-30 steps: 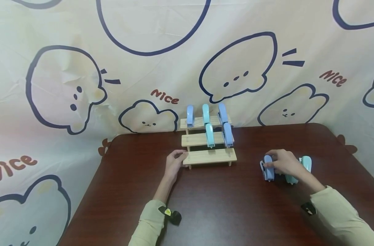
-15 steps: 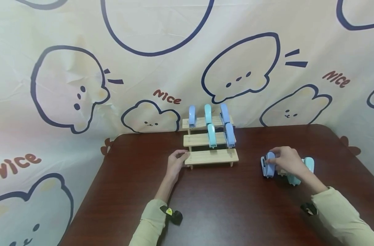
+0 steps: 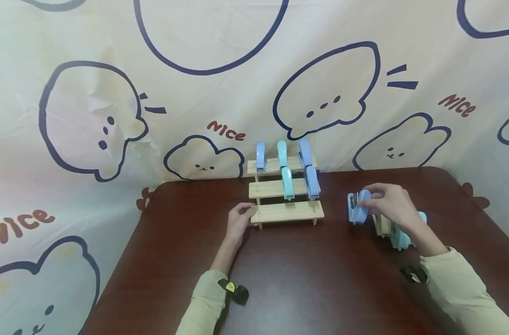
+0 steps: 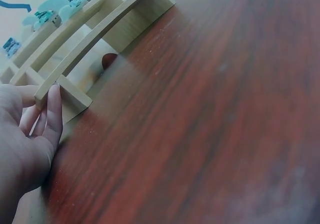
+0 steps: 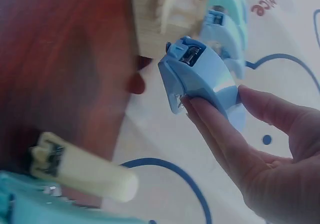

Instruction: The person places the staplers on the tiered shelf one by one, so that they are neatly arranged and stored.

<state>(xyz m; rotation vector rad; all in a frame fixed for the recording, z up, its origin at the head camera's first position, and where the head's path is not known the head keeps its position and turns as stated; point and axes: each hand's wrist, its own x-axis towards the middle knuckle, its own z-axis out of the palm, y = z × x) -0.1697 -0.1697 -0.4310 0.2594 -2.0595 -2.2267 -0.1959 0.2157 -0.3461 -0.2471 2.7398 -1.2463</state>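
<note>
My right hand (image 3: 391, 204) pinches a blue stapler (image 3: 356, 213), holding it by its rounded top between thumb and fingers; the right wrist view shows this stapler (image 5: 202, 78) off the table. With thumb and fingers my left hand (image 3: 237, 225) grips the left end of the lowest step of a three-step wooden rack (image 3: 285, 212). On the top step stand a blue stapler (image 3: 260, 157), a teal stapler (image 3: 282, 153) and another blue stapler (image 3: 305, 152). The middle step carries a teal stapler (image 3: 287, 184) and a blue stapler (image 3: 311, 182) toward its right.
A cream stapler (image 3: 381, 225) and a teal stapler (image 3: 400, 238) stand below my right hand. Another teal piece (image 3: 423, 217) is mostly hidden behind the forearm. The brown table (image 3: 304, 279) meets a patterned cloth (image 3: 221, 102) at the back.
The blue stapler has risen from beside the other staplers with my right hand and moved slightly away from me, uncovering the cream stapler. My left hand stays on the rack.
</note>
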